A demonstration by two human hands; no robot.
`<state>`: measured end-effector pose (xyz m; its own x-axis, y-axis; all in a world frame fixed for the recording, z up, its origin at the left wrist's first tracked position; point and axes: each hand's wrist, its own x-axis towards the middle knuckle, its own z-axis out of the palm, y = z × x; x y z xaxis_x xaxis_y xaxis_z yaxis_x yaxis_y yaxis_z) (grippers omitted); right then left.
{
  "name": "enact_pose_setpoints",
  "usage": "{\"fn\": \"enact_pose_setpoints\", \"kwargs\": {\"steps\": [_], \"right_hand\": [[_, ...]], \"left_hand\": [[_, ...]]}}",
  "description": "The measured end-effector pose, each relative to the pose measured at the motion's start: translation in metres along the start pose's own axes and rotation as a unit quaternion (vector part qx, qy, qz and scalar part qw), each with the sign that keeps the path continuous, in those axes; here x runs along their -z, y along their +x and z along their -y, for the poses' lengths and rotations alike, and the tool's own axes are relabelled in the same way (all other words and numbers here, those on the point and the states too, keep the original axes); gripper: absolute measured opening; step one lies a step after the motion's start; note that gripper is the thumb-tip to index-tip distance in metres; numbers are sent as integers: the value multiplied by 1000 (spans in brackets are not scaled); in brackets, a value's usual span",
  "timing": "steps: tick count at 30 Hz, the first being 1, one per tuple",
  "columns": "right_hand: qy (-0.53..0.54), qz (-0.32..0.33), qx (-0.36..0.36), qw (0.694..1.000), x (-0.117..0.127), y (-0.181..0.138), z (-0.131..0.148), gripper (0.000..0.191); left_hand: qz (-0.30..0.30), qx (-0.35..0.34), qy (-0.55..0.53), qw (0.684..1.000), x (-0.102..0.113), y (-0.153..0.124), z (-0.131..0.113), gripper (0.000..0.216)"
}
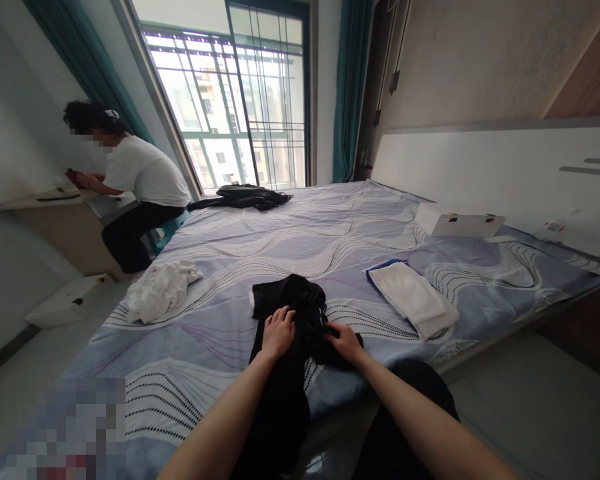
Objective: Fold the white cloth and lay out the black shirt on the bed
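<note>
A black garment [290,307] lies bunched on the near part of the bed [330,233], and part of it hangs over the bed's front edge. My left hand [279,331] rests on it with fingers curled into the cloth. My right hand [344,341] pinches a fold of the same garment at its right side.
A crumpled white cloth [160,288] lies at the bed's left edge. A folded white cloth [414,298] sits to the right, with a white box [457,222] behind it. Dark clothes [250,197] lie at the far end. Another person [135,183] crouches by a desk at the left.
</note>
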<state>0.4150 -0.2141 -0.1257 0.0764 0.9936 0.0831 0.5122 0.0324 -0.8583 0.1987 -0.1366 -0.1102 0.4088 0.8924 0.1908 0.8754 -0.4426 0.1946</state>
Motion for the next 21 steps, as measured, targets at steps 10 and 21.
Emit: {"fn": "enact_pose_setpoints", "kwargs": {"steps": [10, 21], "right_hand": [[-183, -146, -211, 949, 101, 37, -25, 34], [-99, -173, -113, 973, 97, 13, -41, 37]], "left_hand": [[38, 21, -33, 999, 42, 55, 28, 40], [82, 95, -1, 992, 50, 116, 56, 51]]}}
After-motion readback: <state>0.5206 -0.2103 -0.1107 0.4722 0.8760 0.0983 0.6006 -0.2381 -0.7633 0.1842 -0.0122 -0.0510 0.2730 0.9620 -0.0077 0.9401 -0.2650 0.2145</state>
